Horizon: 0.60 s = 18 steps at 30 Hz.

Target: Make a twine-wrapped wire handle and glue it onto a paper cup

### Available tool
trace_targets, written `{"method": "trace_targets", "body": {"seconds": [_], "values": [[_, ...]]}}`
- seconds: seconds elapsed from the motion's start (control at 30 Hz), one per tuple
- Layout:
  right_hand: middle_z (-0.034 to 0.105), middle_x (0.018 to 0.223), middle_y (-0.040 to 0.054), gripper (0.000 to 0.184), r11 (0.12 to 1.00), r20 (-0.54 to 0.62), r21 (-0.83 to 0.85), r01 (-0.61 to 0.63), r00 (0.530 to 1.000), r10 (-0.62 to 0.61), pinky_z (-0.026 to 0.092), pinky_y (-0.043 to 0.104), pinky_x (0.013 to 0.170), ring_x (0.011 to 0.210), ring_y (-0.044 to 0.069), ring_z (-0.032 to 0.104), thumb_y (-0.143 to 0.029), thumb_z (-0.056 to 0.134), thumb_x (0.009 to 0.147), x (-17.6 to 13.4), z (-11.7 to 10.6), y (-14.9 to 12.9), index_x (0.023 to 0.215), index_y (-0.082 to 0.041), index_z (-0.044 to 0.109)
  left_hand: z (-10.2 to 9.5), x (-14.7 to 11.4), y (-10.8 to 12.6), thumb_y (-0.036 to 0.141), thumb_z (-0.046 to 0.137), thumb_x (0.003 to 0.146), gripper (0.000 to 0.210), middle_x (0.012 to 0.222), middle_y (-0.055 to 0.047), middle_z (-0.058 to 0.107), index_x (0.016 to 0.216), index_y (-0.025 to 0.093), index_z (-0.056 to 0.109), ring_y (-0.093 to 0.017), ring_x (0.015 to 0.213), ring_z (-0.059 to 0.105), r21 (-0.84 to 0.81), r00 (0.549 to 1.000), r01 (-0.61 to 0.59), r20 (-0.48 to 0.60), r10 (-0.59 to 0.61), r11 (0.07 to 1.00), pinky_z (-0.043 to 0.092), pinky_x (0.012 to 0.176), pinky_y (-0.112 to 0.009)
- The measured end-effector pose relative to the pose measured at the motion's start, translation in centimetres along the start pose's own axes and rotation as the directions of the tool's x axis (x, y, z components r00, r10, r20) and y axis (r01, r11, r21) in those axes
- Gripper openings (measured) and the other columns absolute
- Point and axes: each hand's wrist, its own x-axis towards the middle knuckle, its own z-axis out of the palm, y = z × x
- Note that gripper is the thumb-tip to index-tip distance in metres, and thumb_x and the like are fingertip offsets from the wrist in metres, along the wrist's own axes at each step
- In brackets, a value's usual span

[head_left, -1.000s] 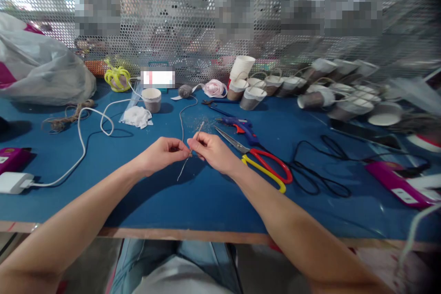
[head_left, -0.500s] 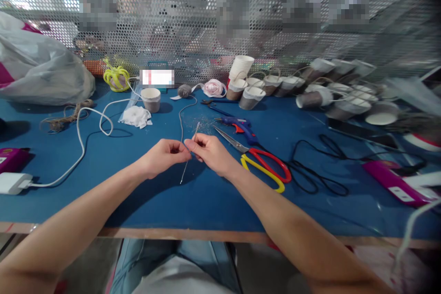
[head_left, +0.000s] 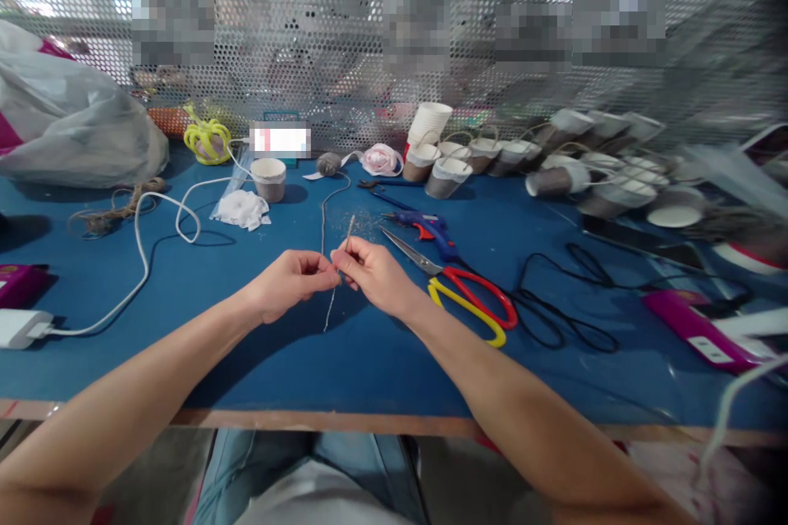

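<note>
Just above the front half of the table, my left hand (head_left: 301, 279) and my right hand (head_left: 369, 269) meet, fingertips nearly touching. A thin, light, wire-like strand (head_left: 331, 310) is pinched in my right hand; its upper end sticks up past the fingers and its lower end hangs below. Grey yarn (head_left: 323, 217) runs from a small yarn ball (head_left: 329, 165) toward my left fingertips, which are closed on it. Where yarn and strand meet is hidden by the fingers. Scissors (head_left: 440, 268) with red and yellow handles lie right of my right hand, beside a blue glue gun (head_left: 431, 230).
Pliers (head_left: 385, 187) lie behind the glue gun. A wrapped cup (head_left: 269, 180) stands at back left near crumpled white material (head_left: 243, 209). Several wrapped cups with handles (head_left: 449, 176) fill the back right. Cables, a magenta power strip (head_left: 695, 328) and a plastic bag (head_left: 80, 115) sit around the edges.
The strand has shifted slightly at its ends, and its lower end looks a little bent now. Both hands keep their pinch in almost the same place; the view has moved slightly.
</note>
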Motion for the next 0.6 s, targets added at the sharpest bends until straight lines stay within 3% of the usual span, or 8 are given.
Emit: {"method": "trace_targets", "body": {"seconds": [0.1, 0.27, 0.4, 0.6], "values": [[0.044, 0.052, -0.0048, 0.029, 0.998, 0.018, 0.065, -0.01, 1.0, 0.009, 0.034, 0.023, 0.047, 0.046, 0.008, 0.04, -0.043, 0.049, 0.079, 0.04, -0.06, 0.07, 0.064, -0.018, 0.044, 0.0, -0.08, 0.08, 0.036, 0.06, 0.068, 0.026, 0.049, 0.007, 0.037, 0.06, 0.014, 0.047, -0.003, 0.044, 0.026, 0.027, 1.0, -0.008, 0.001, 0.008, 1.0, 0.015, 0.043, -0.021], [0.046, 0.06, -0.0039, 0.027, 0.965, 0.158, 0.262, -0.012, 0.987, -0.03, 0.036, 0.023, 0.048, 0.05, 0.007, 0.042, -0.042, 0.054, 0.076, 0.09, -0.43, 0.14, 0.069, -0.017, 0.048, -0.21, -0.25, 0.34, 0.036, 0.061, 0.068, 0.026, 0.05, 0.007, 0.038, 0.062, 0.013, 0.049, -0.004, 0.045, 0.026, 0.034, 0.999, -0.029, 0.038, 0.027, 0.999, 0.017, 0.044, -0.021], [0.044, 0.057, -0.0043, 0.026, 0.973, 0.137, 0.228, -0.03, 0.991, -0.001, 0.036, 0.022, 0.048, 0.05, 0.007, 0.042, -0.04, 0.053, 0.078, 0.16, -0.6, 0.37, 0.069, -0.017, 0.047, -0.53, -0.34, 0.63, 0.035, 0.06, 0.068, 0.024, 0.053, 0.006, 0.041, 0.065, 0.013, 0.053, -0.004, 0.047, 0.028, 0.073, 0.998, -0.031, 0.056, 0.027, 0.997, 0.018, 0.045, -0.021], [0.042, 0.052, -0.0055, 0.025, 0.992, 0.123, 0.116, -0.051, 0.992, 0.036, 0.033, 0.022, 0.047, 0.047, 0.007, 0.039, -0.039, 0.049, 0.08, 0.18, -0.56, 0.43, 0.068, -0.017, 0.045, -0.78, -0.22, 0.67, 0.03, 0.055, 0.07, 0.019, 0.057, 0.004, 0.046, 0.066, 0.012, 0.055, -0.005, 0.051, 0.034, 0.28, 0.987, -0.16, 0.048, 0.152, 0.947, 0.026, 0.049, -0.02]]}}
